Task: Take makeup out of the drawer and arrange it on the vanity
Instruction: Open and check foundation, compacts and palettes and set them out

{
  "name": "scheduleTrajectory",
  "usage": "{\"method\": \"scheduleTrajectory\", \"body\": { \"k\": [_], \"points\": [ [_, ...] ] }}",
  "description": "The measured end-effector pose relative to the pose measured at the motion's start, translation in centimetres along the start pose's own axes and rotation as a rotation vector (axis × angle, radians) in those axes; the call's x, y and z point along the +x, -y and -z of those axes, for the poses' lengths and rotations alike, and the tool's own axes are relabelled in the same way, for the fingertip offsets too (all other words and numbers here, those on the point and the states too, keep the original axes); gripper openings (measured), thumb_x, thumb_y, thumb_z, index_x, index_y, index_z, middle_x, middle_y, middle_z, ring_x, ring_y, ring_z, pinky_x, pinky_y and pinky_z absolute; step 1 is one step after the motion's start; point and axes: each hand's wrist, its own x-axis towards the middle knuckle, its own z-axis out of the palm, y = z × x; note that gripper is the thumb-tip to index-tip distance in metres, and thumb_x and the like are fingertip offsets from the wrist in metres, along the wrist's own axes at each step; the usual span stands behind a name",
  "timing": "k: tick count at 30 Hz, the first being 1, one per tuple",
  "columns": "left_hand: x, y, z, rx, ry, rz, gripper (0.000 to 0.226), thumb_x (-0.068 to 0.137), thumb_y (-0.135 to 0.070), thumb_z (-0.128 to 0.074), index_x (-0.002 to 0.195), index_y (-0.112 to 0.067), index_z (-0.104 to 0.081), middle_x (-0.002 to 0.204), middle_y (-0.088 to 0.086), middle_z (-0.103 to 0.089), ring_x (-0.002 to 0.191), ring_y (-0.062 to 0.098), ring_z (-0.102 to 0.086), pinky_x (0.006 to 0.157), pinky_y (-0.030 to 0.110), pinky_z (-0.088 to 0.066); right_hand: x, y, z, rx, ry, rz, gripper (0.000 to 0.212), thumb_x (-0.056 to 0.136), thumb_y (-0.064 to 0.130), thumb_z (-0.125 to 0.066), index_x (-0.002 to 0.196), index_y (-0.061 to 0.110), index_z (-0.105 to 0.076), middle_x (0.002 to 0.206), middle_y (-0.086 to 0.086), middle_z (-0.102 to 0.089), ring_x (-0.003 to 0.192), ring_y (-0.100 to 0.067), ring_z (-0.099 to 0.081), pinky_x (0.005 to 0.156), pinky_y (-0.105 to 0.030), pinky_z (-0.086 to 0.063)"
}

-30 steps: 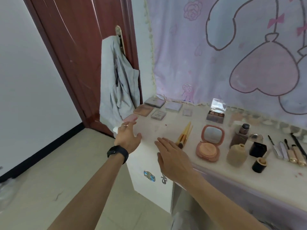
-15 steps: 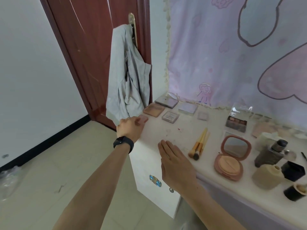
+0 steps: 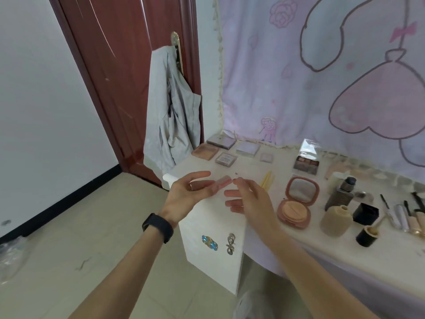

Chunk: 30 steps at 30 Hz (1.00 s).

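A blurred pink makeup case [image 3: 222, 182] is pinched above the surface [image 3: 250, 168] by the left hand [image 3: 187, 195], its end apparently touched by the relaxed right hand [image 3: 251, 200].

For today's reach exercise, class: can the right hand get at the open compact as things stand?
Probably yes. The right hand is open, seems empty, and the compact lies just beside it with bare vanity top between. The left hand pinches a pink item.

Vanity [image 3: 248, 168]: palettes [image 3: 307, 165], open compact [image 3: 296, 202], brushes [image 3: 268, 180], bottles [image 3: 340, 196].
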Motion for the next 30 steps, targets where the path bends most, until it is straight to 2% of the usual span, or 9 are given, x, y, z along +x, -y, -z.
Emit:
{"method": "scheduleTrajectory", "body": {
  "k": [3,6,8,15,17,19,21,25,30],
  "points": [
    [-1.3,-1.2,-1.5,0.068,0.102,-0.035,0.045,0.076,-0.015,-0.085,0.118,-0.020,-0.068,0.106,0.002,-0.076,0.105,0.015,-0.070,0.093,0.022,-0.049,-2.0,2.1,1.9,0.122,0.014,-0.109,0.028,0.100,0.036,-0.060,0.103,0.010,-0.070,0.089,-0.013,-0.077,0.062,-0.017,-0.065,0.060,-0.026,-0.054],
    [-2.4,-1.6,-3.5,0.196,0.147,-0.118,0.044,0.077,-0.014,-0.085,0.116,-0.026,-0.069,0.106,-0.004,-0.076,0.097,0.014,-0.069,0.089,0.021,-0.052,-4.4,2.4,4.2,0.145,-0.031,-0.087,0.011,0.097,0.015,-0.066,0.102,0.007,-0.071,0.082,-0.015,-0.076,0.060,-0.013,-0.061,0.060,-0.023,-0.052],
    [-2.9,-1.5,-5.0,0.191,0.110,-0.157,0.044,0.076,-0.019,-0.086,0.115,-0.028,-0.069,0.106,-0.006,-0.075,0.095,0.012,-0.069,0.086,0.019,-0.053,-5.6,1.9,5.8,0.186,-0.052,-0.057,0.015,0.096,0.009,-0.066,0.111,0.008,-0.068,0.083,-0.015,-0.077,0.065,-0.017,-0.063,0.064,-0.024,-0.056],
    [-4.7,-0.8,-10.7,0.027,0.152,-0.114,0.026,0.084,0.000,-0.074,0.110,-0.002,-0.073,0.101,0.009,-0.076,0.088,0.008,-0.071,0.072,0.013,-0.050,-9.0,-0.6,10.0,0.102,-0.153,0.096,0.021,0.093,0.001,-0.067,0.109,0.013,-0.061,0.085,-0.011,-0.077,0.073,-0.023,-0.073,0.069,-0.027,-0.060],
    [-5.0,-0.6,-11.7,0.019,0.155,-0.143,0.025,0.084,0.001,-0.073,0.108,-0.003,-0.074,0.102,0.011,-0.076,0.089,0.010,-0.070,0.073,0.015,-0.051,-9.6,-1.3,10.9,0.036,-0.149,0.154,0.025,0.091,0.003,-0.070,0.103,0.024,-0.065,0.086,-0.011,-0.077,0.082,-0.029,-0.074,0.079,-0.035,-0.061],
    [-5.2,-0.5,-12.7,0.021,0.163,-0.174,0.022,0.084,0.000,-0.074,0.104,-0.009,-0.076,0.103,0.008,-0.076,0.093,0.016,-0.069,0.078,0.019,-0.052,-10.2,-2.0,12.0,-0.017,-0.146,0.172,0.026,0.091,0.010,-0.073,0.099,0.035,-0.068,0.089,-0.006,-0.078,0.087,-0.026,-0.074,0.088,-0.041,-0.058],
    [-5.4,-0.6,-13.6,0.048,0.179,-0.216,0.022,0.084,-0.003,-0.074,0.100,-0.017,-0.077,0.103,0.000,-0.076,0.095,0.017,-0.069,0.083,0.023,-0.054,-10.7,-2.6,13.1,-0.030,-0.146,0.165,0.017,0.092,0.017,-0.073,0.103,0.030,-0.068,0.090,-0.001,-0.078,0.089,-0.021,-0.073,0.094,-0.047,-0.056],
    [-5.9,-1.3,-14.9,0.106,0.225,-0.301,0.023,0.085,-0.002,-0.073,0.096,-0.021,-0.078,0.101,-0.005,-0.076,0.090,0.008,-0.068,0.083,0.021,-0.053,-11.3,-2.8,14.5,-0.084,-0.180,0.180,0.017,0.092,0.018,-0.072,0.100,0.033,-0.070,0.090,0.006,-0.078,0.088,-0.015,-0.073,0.093,-0.048,-0.055],
    [-6.3,-1.5,-15.7,0.155,0.253,-0.323,0.022,0.084,-0.005,-0.075,0.098,-0.022,-0.078,0.102,-0.004,-0.076,0.089,0.012,-0.066,0.081,0.021,-0.051,-11.6,-3.3,15.2,-0.131,-0.197,0.221,0.016,0.093,0.025,-0.072,0.102,0.037,-0.068,0.093,0.010,-0.077,0.087,-0.012,-0.073,0.091,-0.044,-0.058]
  ]
}}
